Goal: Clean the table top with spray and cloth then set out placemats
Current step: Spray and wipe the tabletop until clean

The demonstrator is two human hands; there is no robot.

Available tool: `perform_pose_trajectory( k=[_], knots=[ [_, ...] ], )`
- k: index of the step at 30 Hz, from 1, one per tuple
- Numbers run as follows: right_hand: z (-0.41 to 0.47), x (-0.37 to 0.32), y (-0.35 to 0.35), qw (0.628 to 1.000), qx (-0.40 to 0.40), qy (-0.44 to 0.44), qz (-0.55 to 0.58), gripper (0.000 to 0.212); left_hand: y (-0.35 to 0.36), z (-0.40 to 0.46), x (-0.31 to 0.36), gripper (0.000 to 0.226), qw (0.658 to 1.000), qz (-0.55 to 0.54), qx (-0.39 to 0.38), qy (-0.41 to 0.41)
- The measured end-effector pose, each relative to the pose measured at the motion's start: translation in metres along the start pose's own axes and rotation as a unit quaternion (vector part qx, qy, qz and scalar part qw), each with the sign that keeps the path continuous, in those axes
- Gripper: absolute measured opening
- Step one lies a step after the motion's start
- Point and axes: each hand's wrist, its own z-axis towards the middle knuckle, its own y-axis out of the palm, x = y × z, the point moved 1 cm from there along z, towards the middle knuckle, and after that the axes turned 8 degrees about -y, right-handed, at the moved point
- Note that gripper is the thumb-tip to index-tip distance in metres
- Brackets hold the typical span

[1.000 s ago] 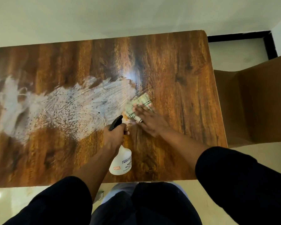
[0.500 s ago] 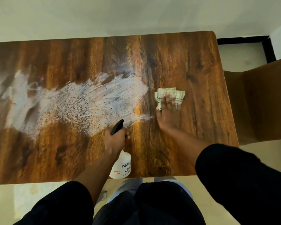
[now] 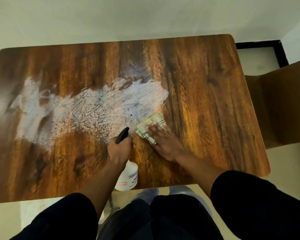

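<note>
While the left hand (image 3: pixel 120 149) grips the spray bottle (image 3: pixel 127 177), the right hand (image 3: pixel 163 141) lies spread on the cloth (image 3: pixel 151 124); brown chair (image 3: pixel 282 104) beside table (image 3: pixel 206 94).

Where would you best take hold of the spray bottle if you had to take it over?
Probably at the neck just below the black trigger, from the near table edge. The left hand already wraps there, and the spray bottle leans with its wide white body toward that edge.
</note>
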Motion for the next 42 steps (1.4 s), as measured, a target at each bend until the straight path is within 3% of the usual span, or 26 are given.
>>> perform_pose_trajectory(
  k=[7,12,15,21,24,27,34,38,42],
  knots=[
    [-0.017,0.064,-0.031,0.951,0.095,0.285,0.073,0.065,-0.021,0.015,0.0,0.023,1.0,0.007,-0.015,0.021],
    [0.002,0.039,-0.026,0.89,0.107,0.433,0.096,0.069,-0.033,0.023,-0.003,0.023,0.999,0.003,-0.03,0.027],
    [0.025,0.002,-0.022,0.912,0.092,0.391,0.08,0.073,-0.038,0.026,-0.003,0.022,0.999,0.0,-0.029,0.03],
    [0.057,-0.066,-0.004,0.99,0.016,0.135,0.025,0.072,-0.038,0.029,0.003,0.022,1.0,-0.007,-0.007,0.029],
    [0.063,-0.059,0.004,1.0,-0.013,0.013,-0.01,0.069,-0.036,0.03,0.007,0.023,1.0,-0.011,0.003,0.028],
    [0.061,-0.031,-0.008,0.998,-0.026,-0.047,-0.02,0.069,-0.032,0.029,0.011,0.025,1.0,-0.015,-0.001,0.024],
    [0.064,0.069,-0.061,0.994,0.031,0.106,0.015,0.068,-0.013,0.024,0.021,0.023,1.0,-0.018,0.004,0.016],
    [0.061,0.129,-0.084,0.977,0.079,0.189,0.053,0.065,0.003,0.02,0.028,0.036,1.0,-0.024,0.007,0.017],
    [0.074,0.144,-0.087,0.954,0.12,0.267,0.068,0.067,0.016,0.022,0.034,0.028,0.999,-0.038,0.019,0.012]
  ],
)
